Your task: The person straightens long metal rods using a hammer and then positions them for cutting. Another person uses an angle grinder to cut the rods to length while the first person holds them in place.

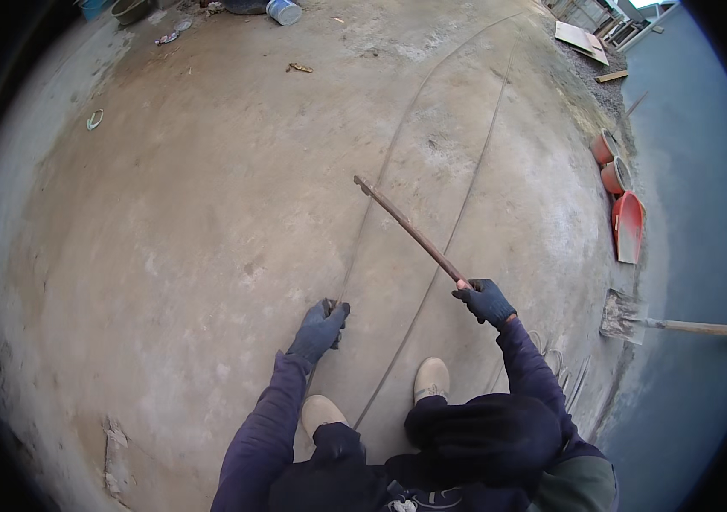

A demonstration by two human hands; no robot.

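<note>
My right hand (485,302), in a dark glove, is closed round the near end of a rusty brown metal bar (415,232). The bar slants up to the left, and its far end has a small notched, hook-like head. My gloved left hand (321,328) is closed on a long thin rod (393,141), which curves away toward the far side and also shows below the hand. Between my hands runs a second thin rod (444,260), passing between my shoes and under the bar in this view. The left fingertips are partly hidden.
On the right lie a shovel (624,317), a red scoop-shaped container (628,224) and two reddish buckets (615,176) along a bluish wall (688,171). Coiled wire (551,354) lies near my right arm. A white-and-blue bucket (284,11) lies at the far edge of the concrete floor (193,222).
</note>
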